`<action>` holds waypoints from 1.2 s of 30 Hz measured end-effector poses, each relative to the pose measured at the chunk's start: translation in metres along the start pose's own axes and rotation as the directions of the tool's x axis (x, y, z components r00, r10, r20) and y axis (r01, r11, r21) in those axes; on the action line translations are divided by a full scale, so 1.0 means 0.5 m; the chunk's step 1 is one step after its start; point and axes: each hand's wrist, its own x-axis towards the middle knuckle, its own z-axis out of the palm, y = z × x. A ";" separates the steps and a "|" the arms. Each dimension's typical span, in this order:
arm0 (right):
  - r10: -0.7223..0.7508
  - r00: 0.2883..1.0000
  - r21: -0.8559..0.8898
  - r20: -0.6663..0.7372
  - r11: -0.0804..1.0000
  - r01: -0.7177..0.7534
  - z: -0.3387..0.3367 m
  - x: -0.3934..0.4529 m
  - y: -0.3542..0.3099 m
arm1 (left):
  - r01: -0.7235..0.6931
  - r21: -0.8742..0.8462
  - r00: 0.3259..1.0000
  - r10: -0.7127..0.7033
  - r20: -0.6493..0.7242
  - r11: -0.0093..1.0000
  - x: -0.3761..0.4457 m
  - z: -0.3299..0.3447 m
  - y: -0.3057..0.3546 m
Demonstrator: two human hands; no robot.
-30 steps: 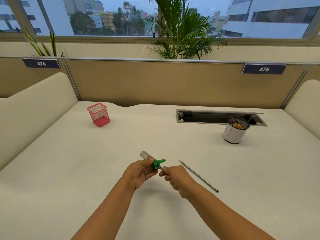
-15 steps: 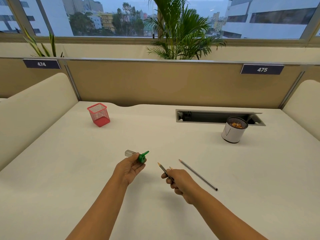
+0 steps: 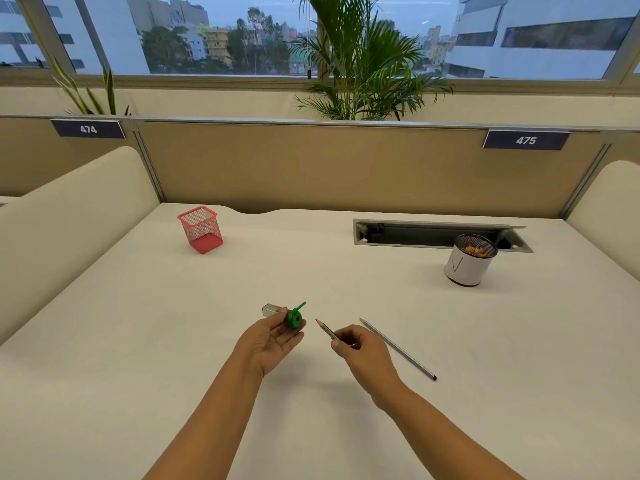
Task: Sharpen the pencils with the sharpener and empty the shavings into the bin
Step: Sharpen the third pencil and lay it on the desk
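My left hand (image 3: 273,337) grips a green sharpener (image 3: 294,317) with a clear shavings box at its far end, held just above the desk. A short gap to its right, my right hand (image 3: 360,351) pinches a grey pencil (image 3: 326,329) whose sharpened tip points up-left toward the sharpener's hole without touching it. A second grey pencil (image 3: 398,348) lies on the desk beside my right hand, tip pointing away. The bin (image 3: 467,268), a white cylinder with a dark mesh rim, stands at the far right and holds orange shavings.
A red mesh pencil holder (image 3: 201,230) stands at the far left of the cream desk (image 3: 138,341). An open cable slot (image 3: 415,233) lies just behind the bin. Padded dividers rise at both sides, a tan partition at the back.
One second ago the pencil was inside the sharpener. My hands have pulled apart and the pencil has come out with a sharp tip. Since half a second ago the sharpener has drifted back toward the pencil.
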 end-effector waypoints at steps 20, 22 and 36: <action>-0.159 0.982 -0.271 -0.099 0.954 0.127 0.013 0.002 0.006 | 0.011 0.031 0.998 -0.013 0.069 0.999 -0.017 0.029 -0.020; -0.189 0.976 -0.321 -0.111 0.936 0.145 0.013 0.002 0.005 | 0.003 0.043 0.998 -0.005 0.057 0.999 -0.016 0.029 -0.020; -0.351 0.934 -0.527 -0.064 0.807 0.267 0.016 0.013 -0.007 | -0.032 0.082 0.999 0.028 0.045 0.996 -0.020 0.038 -0.027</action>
